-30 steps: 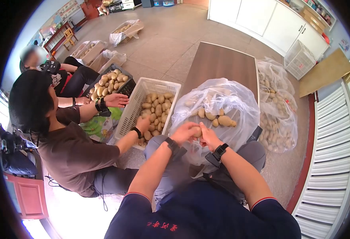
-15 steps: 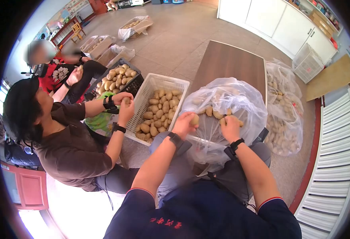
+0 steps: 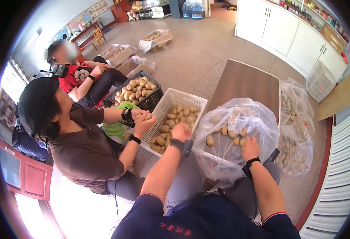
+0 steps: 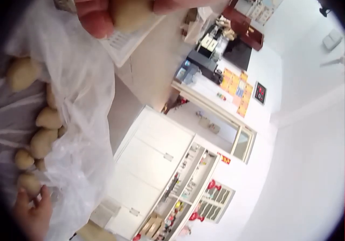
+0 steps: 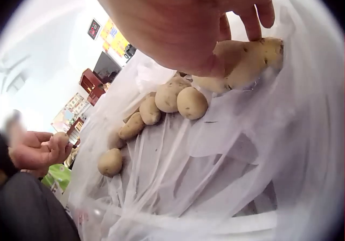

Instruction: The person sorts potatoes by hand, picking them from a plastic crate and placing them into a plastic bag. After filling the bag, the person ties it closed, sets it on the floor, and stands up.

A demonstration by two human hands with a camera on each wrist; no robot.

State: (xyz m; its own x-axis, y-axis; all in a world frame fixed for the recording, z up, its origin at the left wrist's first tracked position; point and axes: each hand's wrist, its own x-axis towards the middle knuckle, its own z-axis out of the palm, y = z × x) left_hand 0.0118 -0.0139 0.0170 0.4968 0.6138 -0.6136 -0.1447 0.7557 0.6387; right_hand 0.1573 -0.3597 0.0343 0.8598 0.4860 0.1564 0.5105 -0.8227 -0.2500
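My left hand [image 3: 180,132] is over the white plastic crate [image 3: 187,98], which is partly filled with potatoes. In the left wrist view its fingers and thumb pinch a potato [image 4: 131,8]. My right hand [image 3: 250,148] is inside the opened clear plastic bag [image 3: 260,115] on the brown table [image 3: 246,79]. Its thumb and fingers grip a long, knobbly potato [image 5: 245,63], partly hidden by the hand in the right wrist view. A loose row of potatoes [image 5: 168,96] lies beside it on the plastic, with a single potato [image 5: 110,162] at the near end.
To my left a seated person in a brown shirt [image 3: 91,139] holds a potato in both hands. A black crate [image 3: 154,99] heaped with potatoes stands beyond, near a second seated person [image 3: 77,79]. Bagged potatoes [image 3: 296,135] lie right of the table, before a white radiator [image 3: 344,171].
Both hands were together on one potato, then parted. My left hand has carried a potato left to over the white crate; my right has gone to the knobbly one. The head view has shifted.
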